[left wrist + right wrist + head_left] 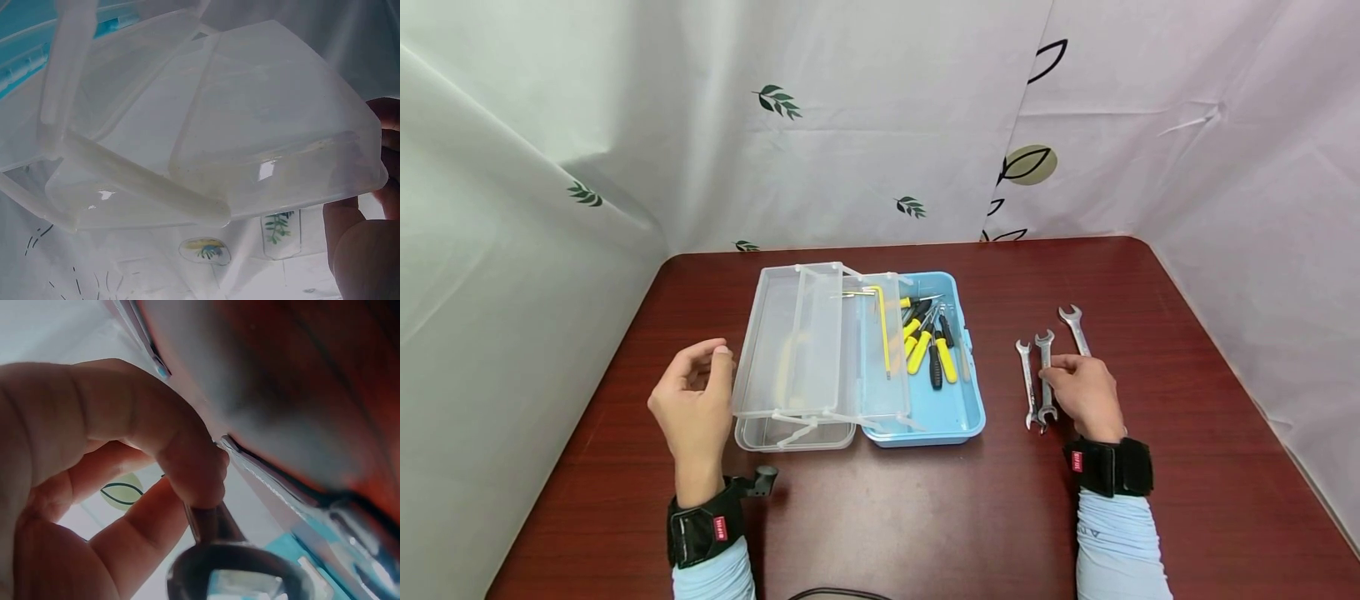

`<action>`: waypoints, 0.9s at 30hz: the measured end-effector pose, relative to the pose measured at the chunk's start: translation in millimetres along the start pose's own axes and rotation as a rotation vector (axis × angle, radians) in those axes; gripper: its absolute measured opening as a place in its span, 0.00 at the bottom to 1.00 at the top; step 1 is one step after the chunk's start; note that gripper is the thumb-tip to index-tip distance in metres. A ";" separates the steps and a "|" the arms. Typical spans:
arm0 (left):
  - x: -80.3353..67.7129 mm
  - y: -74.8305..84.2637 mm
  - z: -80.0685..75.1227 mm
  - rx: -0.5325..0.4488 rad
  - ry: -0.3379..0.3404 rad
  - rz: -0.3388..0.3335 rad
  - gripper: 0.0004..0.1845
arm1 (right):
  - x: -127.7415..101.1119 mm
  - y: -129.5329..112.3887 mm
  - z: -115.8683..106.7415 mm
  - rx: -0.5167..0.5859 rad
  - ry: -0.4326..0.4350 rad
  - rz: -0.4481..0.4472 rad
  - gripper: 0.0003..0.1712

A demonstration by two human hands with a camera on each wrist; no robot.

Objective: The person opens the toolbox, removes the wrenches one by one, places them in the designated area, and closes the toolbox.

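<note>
The right hand [1086,393] is resting palm down on the counter [1187,350], its grip pinching the middle wrench [1045,367] of 3: in the right wrist view the thumb and a bent finger [187,462] are closing on the shank just above the open jaw end. This wrench is lying flat, lengthwise away from the person. A shorter wrench [1026,379] is lying just beside it on the left, and a third wrench [1073,327] is angling away on the right, its near end passing under the fingers. The wrist is sitting straight, banded by a black strap [1108,467] over a pale blue sleeve [1116,533].

The left hand [694,400] is standing on edge, thumb up, fingers curling loosely toward the clear tray [797,342] of the toolbox. The left wrist view is showing fingertips [356,219] against the tray's outer corner, so the grip is lying lightly on the plastic rather than clamping it; how firmly, I cannot tell.

The clear tray is swinging out on white arms above the blue toolbox [955,417], which is sitting mid-counter, well apart from the wrenches. Yellow-and-black screwdrivers [925,342] are lying inside the blue base. A leaf-printed white cloth [880,125] is hanging behind.
</note>
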State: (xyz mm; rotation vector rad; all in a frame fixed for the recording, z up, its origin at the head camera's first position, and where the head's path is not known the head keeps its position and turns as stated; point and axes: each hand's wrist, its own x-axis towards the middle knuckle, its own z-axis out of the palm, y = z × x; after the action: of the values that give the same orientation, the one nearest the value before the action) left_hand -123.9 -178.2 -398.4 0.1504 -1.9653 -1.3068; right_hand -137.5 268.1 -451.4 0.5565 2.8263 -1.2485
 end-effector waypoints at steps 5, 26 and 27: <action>0.2 -1.4 -1.5 0.024 -0.005 -0.005 0.08 | 0.4 0.6 -0.4 -0.020 -0.006 0.005 0.19; 3.2 -6.9 -3.1 0.102 -0.005 -0.050 0.08 | 0.5 4.0 -3.1 -0.040 -0.087 0.047 0.22; 3.3 -7.1 -3.3 0.105 -0.006 -0.051 0.08 | 0.3 3.7 -3.2 -0.040 -0.088 0.049 0.22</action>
State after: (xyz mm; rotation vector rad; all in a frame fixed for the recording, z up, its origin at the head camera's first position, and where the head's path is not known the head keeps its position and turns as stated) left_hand -126.2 -185.6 -401.9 0.2494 -2.0478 -1.2375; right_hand -136.1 272.8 -451.9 0.5517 2.7414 -1.1749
